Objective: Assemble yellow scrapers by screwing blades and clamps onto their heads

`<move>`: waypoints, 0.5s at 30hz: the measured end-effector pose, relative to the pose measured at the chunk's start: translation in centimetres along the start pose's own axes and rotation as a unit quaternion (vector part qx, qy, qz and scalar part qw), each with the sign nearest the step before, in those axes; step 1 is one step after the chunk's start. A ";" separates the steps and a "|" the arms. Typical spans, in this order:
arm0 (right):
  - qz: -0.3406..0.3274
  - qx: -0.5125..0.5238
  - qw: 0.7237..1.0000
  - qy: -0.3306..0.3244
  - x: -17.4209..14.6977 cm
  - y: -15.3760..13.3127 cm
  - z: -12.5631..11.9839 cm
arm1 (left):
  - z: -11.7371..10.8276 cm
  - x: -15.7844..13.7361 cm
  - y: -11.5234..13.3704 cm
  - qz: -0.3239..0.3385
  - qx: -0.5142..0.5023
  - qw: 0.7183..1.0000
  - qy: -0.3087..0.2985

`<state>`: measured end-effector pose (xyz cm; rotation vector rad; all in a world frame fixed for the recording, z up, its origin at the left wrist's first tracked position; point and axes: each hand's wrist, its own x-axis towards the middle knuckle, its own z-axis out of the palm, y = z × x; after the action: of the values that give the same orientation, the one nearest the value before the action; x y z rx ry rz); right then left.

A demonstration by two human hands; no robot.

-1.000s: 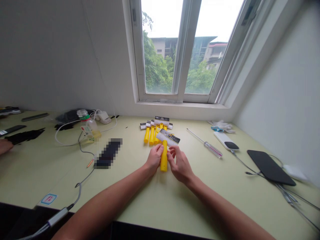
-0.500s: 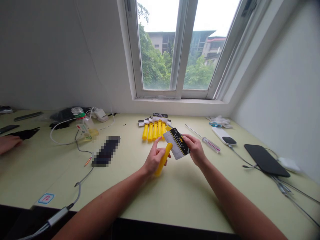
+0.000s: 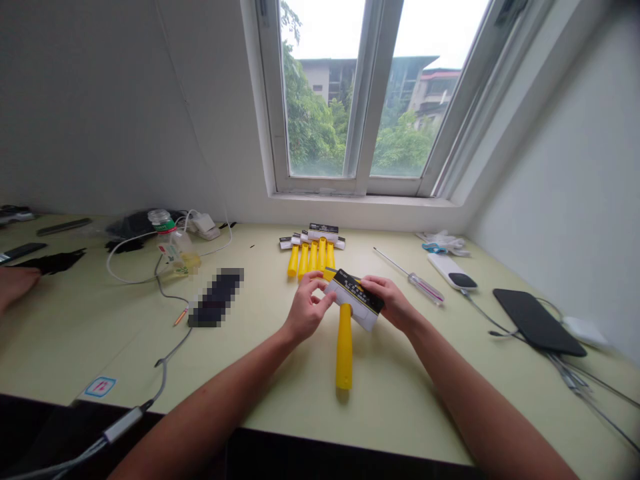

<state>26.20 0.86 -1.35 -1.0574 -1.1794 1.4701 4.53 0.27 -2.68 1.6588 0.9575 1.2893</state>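
Observation:
In front of me is a T-shaped tool with a yellow handle (image 3: pixel 345 353), its wide head covered by a folded black-and-white card (image 3: pixel 357 297). The handle points down toward me. My right hand (image 3: pixel 390 299) pinches the card's right end, thumb on the front. At the left end, my left hand (image 3: pixel 307 307) has its thumb on the card's face and its fingers curled at the edge. A yellow strip shows above the card's upper edge. What the head looks like under the card is hidden.
Several similar yellow-handled tools (image 3: pixel 313 257) lie behind my hands. A screwdriver (image 3: pixel 425 288), a white power bank (image 3: pixel 453 272) and a black phone-like slab (image 3: pixel 537 320) lie right. Left are a bottle (image 3: pixel 175 247), a pixelated dark object (image 3: pixel 216 300), cables and another person's hand (image 3: pixel 17 283).
My left hand has let go of the yellow handle and moved up to the card's left end. The handle has swung to point down toward me, and the card has tilted.

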 end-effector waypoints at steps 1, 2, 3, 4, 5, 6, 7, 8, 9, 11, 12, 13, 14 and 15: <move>0.006 0.004 1.000 -0.008 0.0 0.0 -0.3 | -0.1 0.0 0.0 0.012 0.007 1.000 -0.019; 0.008 0.009 1.000 -0.014 0.1 -0.1 -0.6 | -0.1 -0.1 0.1 0.022 0.006 0.999 -0.045; 0.007 0.015 1.000 -0.016 0.1 -0.2 -0.8 | -0.2 -0.2 0.1 0.029 -0.002 0.997 -0.076; 0.004 0.022 1.000 -0.017 0.1 -0.3 -1.0 | -0.2 -0.2 0.1 0.033 -0.011 0.994 -0.103; 0.001 0.028 0.999 -0.016 0.1 -0.3 -1.2 | -0.1 -0.3 0.0 0.038 -0.018 0.991 -0.123; -0.001 0.034 0.999 -0.015 0.1 -0.4 -1.3 | -0.1 -0.3 0.1 0.043 -0.020 0.990 -0.136; -0.001 0.039 0.999 -0.014 0.1 -0.4 -1.4 | -0.1 -0.4 0.1 0.050 -0.020 0.988 -0.144; 0.001 0.042 0.999 -0.016 0.1 -0.5 -1.4 | -0.1 -0.5 0.2 0.058 -0.018 0.987 -0.152; 0.007 0.044 0.999 -0.020 0.0 -0.5 -1.4 | -0.1 -0.5 0.3 0.064 -0.018 0.985 -0.160; 0.026 0.046 0.998 -0.035 -0.2 -0.6 -1.4 | -0.1 -0.6 0.5 0.071 -0.020 0.980 -0.184; 0.036 0.047 0.997 -0.044 -0.3 -0.6 -1.4 | -0.1 -0.7 0.6 0.070 -0.021 0.977 -0.200; 0.045 0.047 0.997 -0.049 -0.3 -0.6 -1.4 | -0.1 -0.8 0.6 0.064 -0.022 0.973 -0.220; 0.050 0.048 0.996 -0.049 -0.3 -0.6 -1.5 | -0.1 -0.9 0.7 0.054 -0.024 0.968 -0.242; 0.049 0.050 0.997 -0.042 -0.2 -0.6 -1.6 | 0.0 -0.9 0.7 0.041 -0.026 0.964 -0.262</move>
<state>27.87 1.00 -1.02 -1.0066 -1.1135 1.6455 4.37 -0.86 -2.36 1.8802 0.5337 0.8439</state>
